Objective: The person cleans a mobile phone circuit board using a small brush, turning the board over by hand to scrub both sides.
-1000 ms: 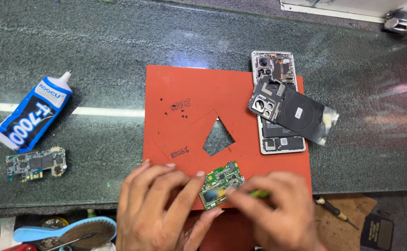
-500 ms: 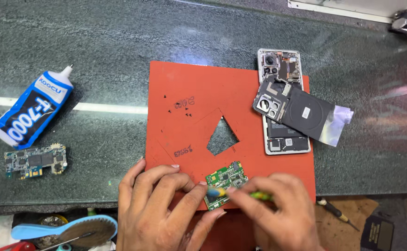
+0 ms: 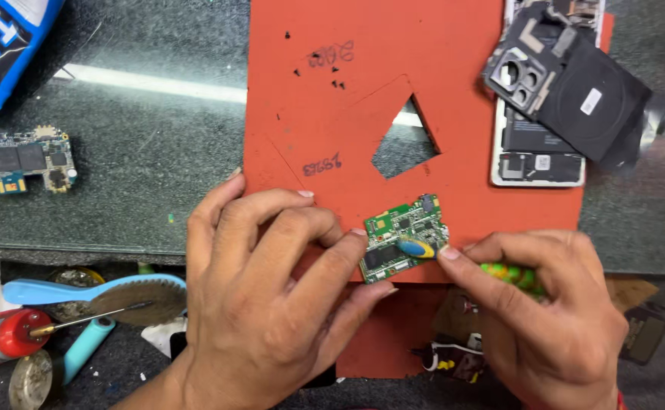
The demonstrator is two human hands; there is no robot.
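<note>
1. Head view: the left hand (image 3: 264,304) pins the green circuit board (image 3: 404,237) at the near edge of the red mat (image 3: 325,114), fingers together.
2. The right hand (image 3: 552,319), fingers clamped on a green-handled tool (image 3: 511,275), should press lightly and keep its tip flat.

One head-worn camera looked steeply down from close above the bench. The red mat (image 3: 347,106) filled the frame's upper middle, and both hands sat low at the bottom edge.
</note>
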